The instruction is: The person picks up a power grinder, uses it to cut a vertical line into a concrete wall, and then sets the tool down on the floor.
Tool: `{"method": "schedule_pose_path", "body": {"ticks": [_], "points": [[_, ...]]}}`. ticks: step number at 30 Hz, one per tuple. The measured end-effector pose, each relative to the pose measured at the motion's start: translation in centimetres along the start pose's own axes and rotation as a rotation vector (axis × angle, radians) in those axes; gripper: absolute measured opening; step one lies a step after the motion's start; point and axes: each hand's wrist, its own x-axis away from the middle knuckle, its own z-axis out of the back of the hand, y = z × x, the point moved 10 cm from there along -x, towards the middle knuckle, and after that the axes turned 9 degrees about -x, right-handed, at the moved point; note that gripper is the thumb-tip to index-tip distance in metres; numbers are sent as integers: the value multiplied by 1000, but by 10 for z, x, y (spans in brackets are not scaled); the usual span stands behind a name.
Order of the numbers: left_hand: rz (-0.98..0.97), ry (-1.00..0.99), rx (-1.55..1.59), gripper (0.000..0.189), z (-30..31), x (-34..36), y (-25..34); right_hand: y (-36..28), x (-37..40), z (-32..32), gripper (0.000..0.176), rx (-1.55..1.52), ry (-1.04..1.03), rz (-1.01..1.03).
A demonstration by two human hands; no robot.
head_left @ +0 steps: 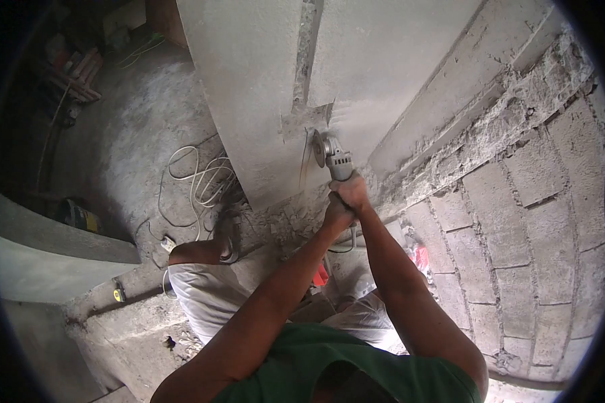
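An angle grinder (341,165) is held out in front of me, its round disc (318,148) at the plastered wall (249,101). My right hand (353,189) is closed around the grinder's body just behind the motor housing. Lower down, my left hand (338,212) wraps the rear of the tool, close against the right one. The fingers of both hands are partly hidden. Beside the disc runs a thin dark cut line (305,160), below a chipped recess (307,121) and a long vertical channel (307,50) in the plaster.
A coiled pale cable (198,178) lies on the dusty floor to the left, near a plug connector (168,243). A tape measure (119,291) rests lower left. Rubble (286,225) lines the wall's foot. Exposed blockwork (491,248) is at right; a red object (320,275) lies below my arms.
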Motion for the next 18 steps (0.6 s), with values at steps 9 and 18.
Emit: {"method": "schedule_pose_path", "body": {"ticks": [9,18], "points": [[-87,35,-39,93,2,-5,9,-22,6,10,65,-47,-6,0],[-214,88,-300,92,7,-12,29,-36,3,14,67,-41,-5,15]]}}
